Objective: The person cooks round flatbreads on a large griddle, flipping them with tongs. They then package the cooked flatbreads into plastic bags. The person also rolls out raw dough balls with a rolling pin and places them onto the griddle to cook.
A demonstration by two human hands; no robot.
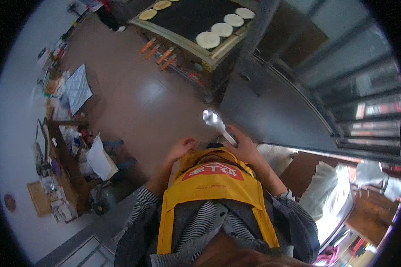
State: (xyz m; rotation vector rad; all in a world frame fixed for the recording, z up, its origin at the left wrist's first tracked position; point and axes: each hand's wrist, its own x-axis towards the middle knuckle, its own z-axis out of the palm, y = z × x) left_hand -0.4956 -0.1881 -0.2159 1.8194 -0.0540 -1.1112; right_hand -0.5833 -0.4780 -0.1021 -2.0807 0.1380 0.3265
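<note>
My right hand [242, 147] grips a shiny metal utensil [225, 132] in front of my waist. Its bright, knobbly end points forward and away from me; blur hides its exact kind. To the left, my left hand [183, 148] hangs in the air beside the yellow apron [217, 191], fingers loosely bent and holding nothing. Ahead stands a large griddle [183, 20] with a dark plate and a pale metal rim. Several round pale flatbreads [222, 29] lie along its right side. More rounds, yellower [148, 14], lie at its left edge.
Orange handles [164, 55] stick out from the griddle's front. A grey metal door [270, 100] with glass stands at the right. Along the left wall is a cluttered wooden table [67, 180]. A person's legs [108, 18] show at the far left. Brown floor [133, 100] lies ahead.
</note>
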